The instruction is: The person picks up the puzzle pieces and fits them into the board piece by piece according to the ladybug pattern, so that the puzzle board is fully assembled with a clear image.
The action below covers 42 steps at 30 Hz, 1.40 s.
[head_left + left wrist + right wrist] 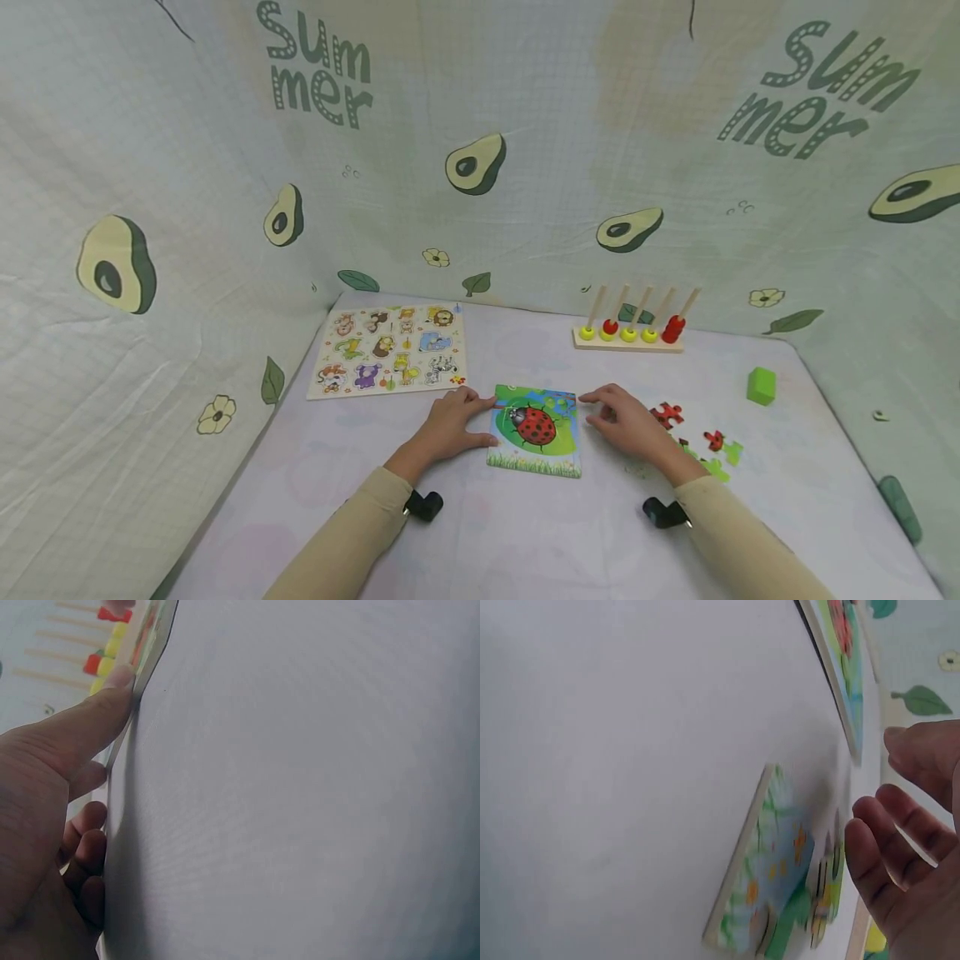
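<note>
A square ladybug picture board (pixel 534 427) lies flat on the table between both hands. My left hand (pixel 448 422) is at its left side, with thumb and index finger spread apart and touching the edge. In the left wrist view the thumb of the left hand (pixel 45 795) rests along the board's edge, the other fingers loosely bent. Close to the board's upper right corner is my right hand (pixel 622 421), index finger extended. The right wrist view shows the right hand (pixel 911 840) with nothing in it, above a loose jigsaw piece (pixel 754 877) with grass and flowers.
Several loose jigsaw pieces (pixel 714 440) lie right of the right hand, partly hidden by the forearm. A green block (pixel 761 386) is farther right. At the back stand a peg bead counter (pixel 628 344) and, on the left, an animal puzzle board (pixel 386 354).
</note>
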Available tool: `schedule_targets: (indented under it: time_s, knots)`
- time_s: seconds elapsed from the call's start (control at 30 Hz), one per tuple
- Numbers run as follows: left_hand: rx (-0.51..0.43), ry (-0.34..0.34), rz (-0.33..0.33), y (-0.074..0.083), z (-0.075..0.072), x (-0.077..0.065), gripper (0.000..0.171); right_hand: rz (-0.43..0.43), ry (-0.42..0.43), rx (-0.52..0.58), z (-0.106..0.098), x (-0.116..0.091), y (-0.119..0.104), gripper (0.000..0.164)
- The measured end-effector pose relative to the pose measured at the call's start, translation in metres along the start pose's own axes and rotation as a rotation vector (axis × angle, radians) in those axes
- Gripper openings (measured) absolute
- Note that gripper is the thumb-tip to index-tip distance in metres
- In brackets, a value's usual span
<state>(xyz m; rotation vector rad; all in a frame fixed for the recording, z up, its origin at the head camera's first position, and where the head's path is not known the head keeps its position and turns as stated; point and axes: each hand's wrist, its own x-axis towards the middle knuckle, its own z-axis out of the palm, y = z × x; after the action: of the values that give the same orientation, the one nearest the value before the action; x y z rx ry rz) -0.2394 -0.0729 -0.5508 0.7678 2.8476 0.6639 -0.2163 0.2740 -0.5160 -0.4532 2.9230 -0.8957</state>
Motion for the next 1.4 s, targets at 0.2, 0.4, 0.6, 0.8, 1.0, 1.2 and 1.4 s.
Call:
schedule_targets:
  time_s: [0.2, 0.4, 0.6, 0.8, 1.0, 1.2, 1.4]
  knots:
    - [0.009, -0.004, 0.000, 0.000, 0.000, 0.000, 0.078, 0.041, 0.010, 0.021, -0.012, -0.010, 0.014, 0.033]
    - [0.002, -0.007, -0.002, 0.000, -0.001, 0.000, 0.077, 0.092, 0.012, -0.024, -0.017, -0.016, 0.028, 0.035]
    - [0.005, -0.005, -0.003, -0.001, -0.001, 0.000, 0.077, 0.128, -0.010, -0.037, -0.022, -0.020, 0.037, 0.037]
    - [0.013, -0.009, -0.005, 0.000, 0.000, 0.001, 0.078, 0.125, -0.037, -0.052, -0.027, -0.024, 0.041, 0.041]
    - [0.013, -0.007, -0.005, 0.000, 0.000, 0.001, 0.078, 0.155, -0.084, -0.067, -0.029, -0.022, 0.041, 0.047]
    - [0.019, -0.004, -0.008, 0.000, 0.001, 0.002, 0.077, 0.161, -0.111, -0.066, -0.031, -0.020, 0.040, 0.046]
    - [0.020, -0.004, -0.004, 0.000, 0.001, 0.002, 0.077, 0.155, -0.113, -0.064, -0.032, -0.019, 0.039, 0.043]
